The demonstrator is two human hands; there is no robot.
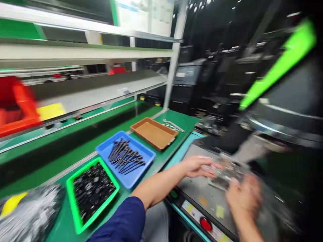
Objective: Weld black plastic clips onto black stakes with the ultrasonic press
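Observation:
A clear plastic bag (228, 169) with small parts inside lies over the grey machine surface at the right, blurred by motion. My left hand (199, 166) reaches to the bag's left side, fingers stretched out and apart. On the bag's near right side is my right hand (244, 195), its fingers smeared by motion, so its grip cannot be made out.
On the green bench (186, 117) are a brown tray (153, 132), a blue tray (132, 178) of long black parts, a green tray (73, 208) of small black parts and metal tools (174, 125). A red button (205, 224) sits on the machine's front edge.

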